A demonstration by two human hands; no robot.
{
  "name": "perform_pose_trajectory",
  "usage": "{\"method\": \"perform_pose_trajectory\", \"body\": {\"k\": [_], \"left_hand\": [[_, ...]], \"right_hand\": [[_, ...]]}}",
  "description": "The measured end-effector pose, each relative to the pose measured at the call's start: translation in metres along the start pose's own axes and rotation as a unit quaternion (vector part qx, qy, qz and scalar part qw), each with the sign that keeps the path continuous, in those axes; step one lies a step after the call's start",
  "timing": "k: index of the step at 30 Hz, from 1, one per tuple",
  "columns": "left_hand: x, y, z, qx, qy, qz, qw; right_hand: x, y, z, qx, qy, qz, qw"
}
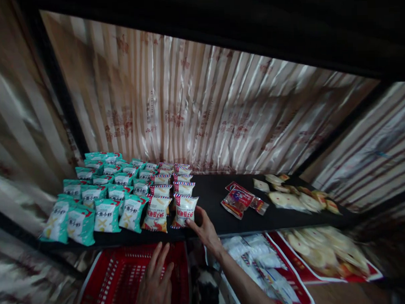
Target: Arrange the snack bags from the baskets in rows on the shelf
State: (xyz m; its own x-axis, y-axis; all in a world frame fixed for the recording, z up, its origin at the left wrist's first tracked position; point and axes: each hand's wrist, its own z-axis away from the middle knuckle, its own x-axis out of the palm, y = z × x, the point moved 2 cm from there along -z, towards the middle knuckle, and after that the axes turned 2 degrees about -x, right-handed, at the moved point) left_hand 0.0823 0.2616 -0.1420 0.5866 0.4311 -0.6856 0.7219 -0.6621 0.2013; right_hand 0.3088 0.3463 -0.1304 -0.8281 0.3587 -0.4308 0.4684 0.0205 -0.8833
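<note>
Shop or stockroom, snack section, which of the two not determinable: one black shelf in a dark frame, stocked with upright rows of teal snack bags and white snack bags, labels facing front. Also red-and-silver packets, flat clear packs, a red plastic basket below; backing of striped, printed sheeting.

Striped sheeting, dark post
</note>
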Motion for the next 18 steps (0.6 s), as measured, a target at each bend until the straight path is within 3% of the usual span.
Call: {"method": "perform_pose_trajectory", "body": {"k": [5, 9, 13, 18], "left_hand": [[-0.006, 0.023, 0.021, -0.010, 0.014, -0.025, 1.000], [-0.016, 0.049, 0.038, -0.042, 0.043, -0.041, 0.997], [-0.040, 0.074, 0.054, -0.008, 0.058, -0.072, 0.996], [-0.076, 0.100, 0.070, -0.030, 0.102, -0.148, 0.983]], "right_hand": [[0.020, -0.005, -0.002, -0.005, -0.005, 0.000, 1.000], [0.020, -0.004, 0.003, -0.014, -0.016, -0.054, 0.998], [0.003, -0.005, 0.016, -0.017, 0.001, -0.096, 0.995], [-0.034, -0.010, 0.031, -0.014, 0.017, -0.106, 0.994]]}}
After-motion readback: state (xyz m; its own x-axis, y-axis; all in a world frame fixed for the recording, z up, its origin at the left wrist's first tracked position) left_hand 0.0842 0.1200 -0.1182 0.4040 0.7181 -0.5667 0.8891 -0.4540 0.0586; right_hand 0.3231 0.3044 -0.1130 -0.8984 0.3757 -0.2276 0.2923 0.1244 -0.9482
